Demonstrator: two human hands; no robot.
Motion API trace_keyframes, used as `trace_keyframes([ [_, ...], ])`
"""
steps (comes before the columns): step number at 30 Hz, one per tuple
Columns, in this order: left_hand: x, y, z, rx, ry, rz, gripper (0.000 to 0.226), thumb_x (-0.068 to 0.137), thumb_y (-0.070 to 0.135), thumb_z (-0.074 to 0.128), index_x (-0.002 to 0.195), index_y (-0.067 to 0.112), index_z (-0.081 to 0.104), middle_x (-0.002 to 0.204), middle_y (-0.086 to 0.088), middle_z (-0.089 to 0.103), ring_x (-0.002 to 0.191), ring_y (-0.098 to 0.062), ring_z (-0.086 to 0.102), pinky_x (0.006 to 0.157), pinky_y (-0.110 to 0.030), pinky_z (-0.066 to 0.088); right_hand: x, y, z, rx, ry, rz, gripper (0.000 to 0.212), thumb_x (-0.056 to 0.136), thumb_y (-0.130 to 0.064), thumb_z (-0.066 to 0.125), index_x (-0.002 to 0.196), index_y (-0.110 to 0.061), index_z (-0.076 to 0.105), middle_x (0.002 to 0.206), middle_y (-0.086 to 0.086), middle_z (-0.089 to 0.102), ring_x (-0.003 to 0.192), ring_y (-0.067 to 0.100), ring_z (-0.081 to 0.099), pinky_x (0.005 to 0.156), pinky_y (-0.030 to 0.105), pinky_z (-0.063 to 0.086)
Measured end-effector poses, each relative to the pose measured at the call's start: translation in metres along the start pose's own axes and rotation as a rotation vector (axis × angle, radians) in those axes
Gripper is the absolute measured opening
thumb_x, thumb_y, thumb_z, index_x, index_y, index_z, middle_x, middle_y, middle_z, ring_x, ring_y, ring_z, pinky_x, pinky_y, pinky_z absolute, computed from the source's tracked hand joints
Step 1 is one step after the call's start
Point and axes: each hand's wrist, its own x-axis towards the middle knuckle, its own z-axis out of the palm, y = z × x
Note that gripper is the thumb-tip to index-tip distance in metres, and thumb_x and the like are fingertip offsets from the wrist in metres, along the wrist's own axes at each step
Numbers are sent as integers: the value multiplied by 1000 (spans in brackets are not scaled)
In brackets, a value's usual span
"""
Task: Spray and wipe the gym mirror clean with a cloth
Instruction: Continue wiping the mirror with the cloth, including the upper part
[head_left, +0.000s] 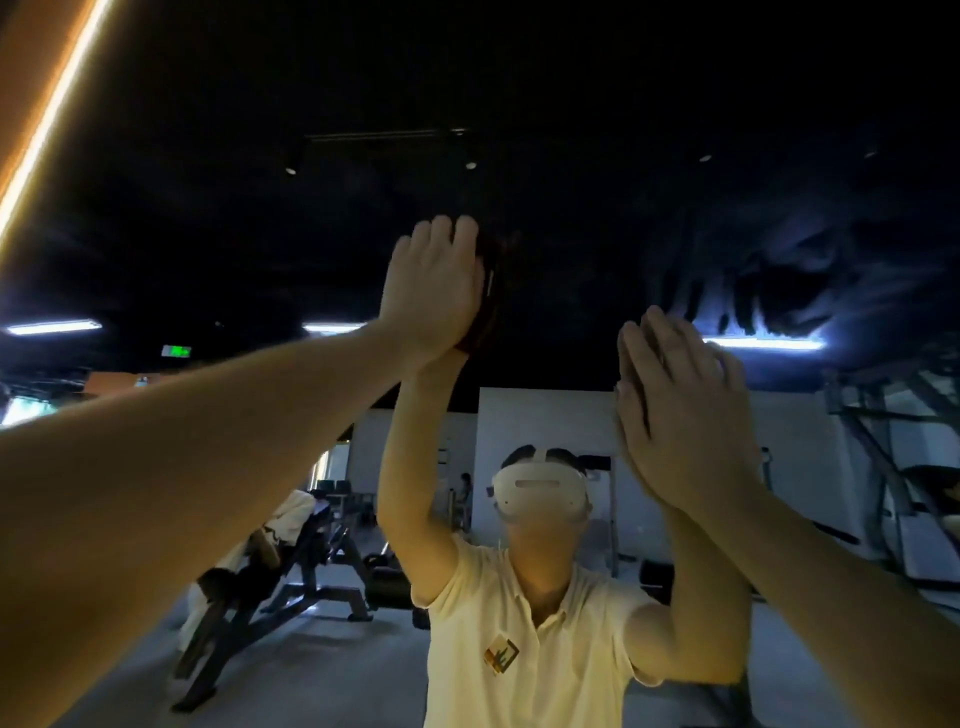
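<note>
My left hand (431, 291) presses the dark cloth (493, 291) flat-fingered onto the gym mirror (571, 218), well in from its left edge, to rub the glass. My right hand (696, 415), fingers straight and empty, leans on the glass alongside, likely for balance. The mirror reflects a dim gym and a weight bench (291, 582).

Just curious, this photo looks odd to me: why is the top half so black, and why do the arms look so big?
Head view: the mirror reflects a dark ceiling; strip lights glare orange at the left edge and white beside the right hand; the wide-angle lens swells the near forearms; the dark cloth under the left hand almost disappears.
</note>
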Motion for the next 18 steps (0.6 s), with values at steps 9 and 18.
trace_keyframes([
  [9,-48,82,9,-93,30,-132,33,104,32,38,125,11,53,113,-10,59,101,-27,55,90,-41,44,-5,4,3,70,21,-1,58,106,-33,29,157,-8,38,166,14,32,155,28,27,124,53,24],
  [18,-68,74,-13,38,-179,338,37,101,41,41,130,19,51,120,-5,58,108,-24,55,98,-41,42,-8,6,0,55,-22,22,60,107,-34,24,159,-7,31,168,15,27,157,29,22,124,57,23],
])
